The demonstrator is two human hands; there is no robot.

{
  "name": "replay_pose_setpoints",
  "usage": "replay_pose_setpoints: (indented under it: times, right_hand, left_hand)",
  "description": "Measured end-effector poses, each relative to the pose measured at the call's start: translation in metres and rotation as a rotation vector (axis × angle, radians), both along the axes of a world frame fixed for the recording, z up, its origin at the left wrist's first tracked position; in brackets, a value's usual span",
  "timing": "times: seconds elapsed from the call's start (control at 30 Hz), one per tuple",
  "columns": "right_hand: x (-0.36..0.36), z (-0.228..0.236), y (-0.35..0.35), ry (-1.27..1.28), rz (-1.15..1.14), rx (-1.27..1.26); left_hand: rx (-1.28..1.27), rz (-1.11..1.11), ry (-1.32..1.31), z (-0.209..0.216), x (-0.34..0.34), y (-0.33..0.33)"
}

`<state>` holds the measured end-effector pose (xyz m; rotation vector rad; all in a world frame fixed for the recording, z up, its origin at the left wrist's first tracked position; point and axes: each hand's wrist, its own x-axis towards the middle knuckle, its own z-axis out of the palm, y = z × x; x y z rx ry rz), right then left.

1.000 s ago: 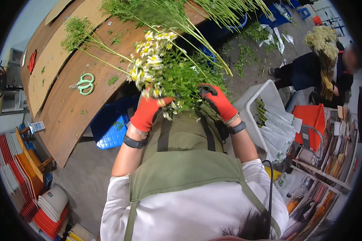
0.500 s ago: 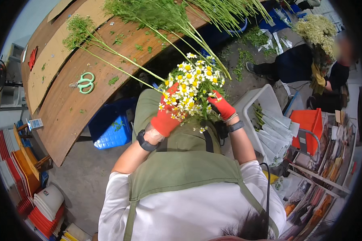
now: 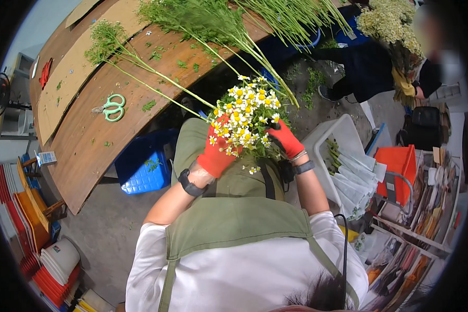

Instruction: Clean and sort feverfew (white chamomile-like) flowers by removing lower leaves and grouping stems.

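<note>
Where the long wooden bench (image 3: 93,140) curves across the upper left, its brown planks are smooth and partly covered by flat cardboard sheets (image 3: 70,83), with its near edge dropping to a grey concrete floor (image 3: 104,229) that lies open below it. Loose green stems (image 3: 218,31) with feathery tops sprawl over the far end of the bench and overhang its edge. A blue ribbed plastic crate (image 3: 143,164) sits under the bench edge, and a white plastic bin (image 3: 330,143) holding pale paper sleeves stands to the right of the person, close to a red box (image 3: 400,171). The bunch of small white and yellow daisy-like flowers (image 3: 244,117) is held up in front of the green apron, between both hands, just off the bench edge. The left hand (image 3: 216,153), in a red knit glove, has its fingers clenched around the bunch from below. The right hand (image 3: 286,139), also red-gloved, has its fingers closed on the bunch's right side. Green-handled scissors (image 3: 109,107) lie flat on the bench, well apart from the hands.
</note>
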<state>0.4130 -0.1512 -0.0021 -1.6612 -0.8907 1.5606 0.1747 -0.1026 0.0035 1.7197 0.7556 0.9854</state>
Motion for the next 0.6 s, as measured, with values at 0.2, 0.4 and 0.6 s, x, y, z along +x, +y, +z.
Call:
replay_pose_setpoints:
  times: [0.2,0.4,0.6]
  right_hand:
    - [0.022,-0.005,-0.009,0.269,-0.263,0.363]
    - [-0.027,0.188,0.012,-0.261,-0.067,0.99]
    - [-0.077,0.23,0.019,-1.023,0.196,1.078]
  left_hand:
    - [0.338,0.051,0.111,0.009,0.0,0.004]
    - [-0.039,0.129,-0.067,0.018,0.011,0.004]
    - [0.478,0.15,0.179,0.037,0.008,0.015]
